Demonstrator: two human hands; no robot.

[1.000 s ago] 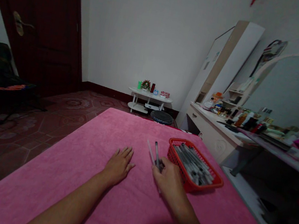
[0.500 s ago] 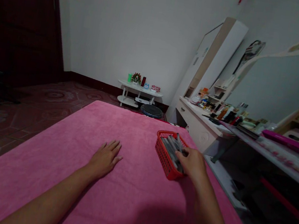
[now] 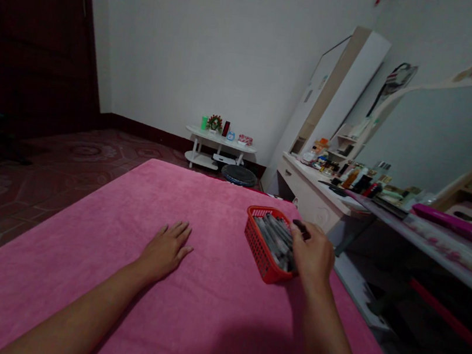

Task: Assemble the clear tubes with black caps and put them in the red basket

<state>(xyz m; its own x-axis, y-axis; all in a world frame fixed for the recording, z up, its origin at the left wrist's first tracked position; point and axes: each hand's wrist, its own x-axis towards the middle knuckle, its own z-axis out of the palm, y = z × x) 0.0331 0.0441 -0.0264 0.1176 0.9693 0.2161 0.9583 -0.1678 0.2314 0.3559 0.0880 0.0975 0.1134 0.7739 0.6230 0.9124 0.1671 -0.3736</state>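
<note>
My left hand (image 3: pixel 165 248) lies flat on the pink cloth (image 3: pixel 198 313), fingers spread and holding nothing. Toward the cloth's right edge stands a red plastic basket (image 3: pixel 257 250) with lattice sides. Several slim grey, stick-like things (image 3: pixel 274 236) lie lengthwise inside it. Above the basket's right rim, my right hand (image 3: pixel 313 256) is closed in a pinch on a slim dark object (image 3: pixel 300 228). Only its dark end shows past the thumb and fingers; the rest is hidden, so its kind is unclear.
A white dressing table (image 3: pixel 323 187) with bottles and a mirror (image 3: pixel 450 138) runs along the right. Beyond the cloth's far edge are a dark round lidded object (image 3: pixel 239 175) and a small white stand (image 3: pixel 207 133). A dark door (image 3: pixel 31 34) is at left.
My right hand has risen slightly and moved right from among the grey sticks to the basket's rim, with the slim dark object in its pinch. My left hand has stayed put.
</note>
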